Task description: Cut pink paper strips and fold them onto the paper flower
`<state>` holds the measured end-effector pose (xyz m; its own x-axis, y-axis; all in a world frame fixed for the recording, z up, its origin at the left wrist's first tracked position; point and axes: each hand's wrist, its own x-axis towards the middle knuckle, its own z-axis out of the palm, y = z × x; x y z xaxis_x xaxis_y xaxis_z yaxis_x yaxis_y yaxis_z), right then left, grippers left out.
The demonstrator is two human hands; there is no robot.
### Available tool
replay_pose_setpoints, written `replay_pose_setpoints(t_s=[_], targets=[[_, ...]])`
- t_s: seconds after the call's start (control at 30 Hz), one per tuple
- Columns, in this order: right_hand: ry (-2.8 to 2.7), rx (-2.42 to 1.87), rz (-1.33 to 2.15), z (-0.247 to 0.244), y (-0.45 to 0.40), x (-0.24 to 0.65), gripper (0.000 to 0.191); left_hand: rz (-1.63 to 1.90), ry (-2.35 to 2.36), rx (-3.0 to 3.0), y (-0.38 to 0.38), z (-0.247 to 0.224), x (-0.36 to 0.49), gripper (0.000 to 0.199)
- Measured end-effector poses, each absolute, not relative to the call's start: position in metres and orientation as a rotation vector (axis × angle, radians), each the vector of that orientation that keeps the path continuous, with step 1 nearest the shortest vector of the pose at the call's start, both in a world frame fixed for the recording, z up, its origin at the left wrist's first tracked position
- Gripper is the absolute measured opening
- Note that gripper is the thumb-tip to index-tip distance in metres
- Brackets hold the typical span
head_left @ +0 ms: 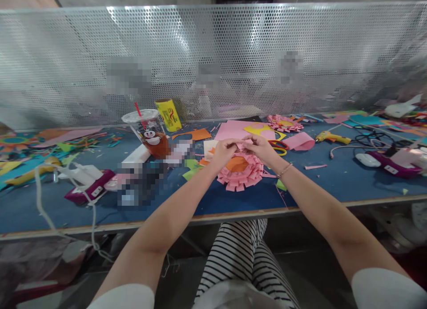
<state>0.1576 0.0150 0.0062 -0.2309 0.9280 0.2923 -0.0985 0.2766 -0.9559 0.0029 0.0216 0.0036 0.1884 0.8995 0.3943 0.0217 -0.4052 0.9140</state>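
Note:
Between the fingertips of both hands is a small pink paper piece (pixel 244 144). My left hand (pixel 226 150) pinches it from the left, and my right hand (pixel 260 147) grips its other side. Just below the hands, a pink paper flower (pixel 251 179) with folded loop petals and an orange centre (pixel 236 164) lies on the blue table (pixel 213 202). Behind the hands is a pink sheet (pixel 230 128), with a yellow cut-out sheet (pixel 263 130) partly over it. Scissors with red and yellow handles (pixel 279 148) lie beside my right hand.
A plastic cup (pixel 151 133) with a red straw and a yellow roll (pixel 169 115) stand at left. Purple power strips (pixel 91 186) with cables lie on both sides. A yellow glue gun (pixel 333 137) and a second pink flower (pixel 284 123) lie right. A perforated metal screen (pixel 200 42) rises behind.

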Motion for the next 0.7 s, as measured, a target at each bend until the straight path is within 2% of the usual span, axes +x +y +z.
replay_pose_setpoints(t_s=[0.17,0.33,0.5,0.7], targets=[[-1.423,-0.863,1.113,0.007,0.0176,0.1589,0.031,1.325,0.735,1.399,0.0186,0.0052,0.005,0.02],[-1.442,-0.913,1.036,0.0084,0.0153,0.1584,0.026,1.386,0.858,1.609,0.016,0.0066,0.0065,0.026],[-1.535,-0.911,0.937,0.0101,0.0143,0.159,0.024,1.406,0.932,1.66,0.0177,0.0051,0.0042,0.023],[-1.552,-0.816,0.845,0.0067,0.0166,0.1606,0.033,1.364,0.951,1.613,0.0191,0.0049,0.0041,0.023]])
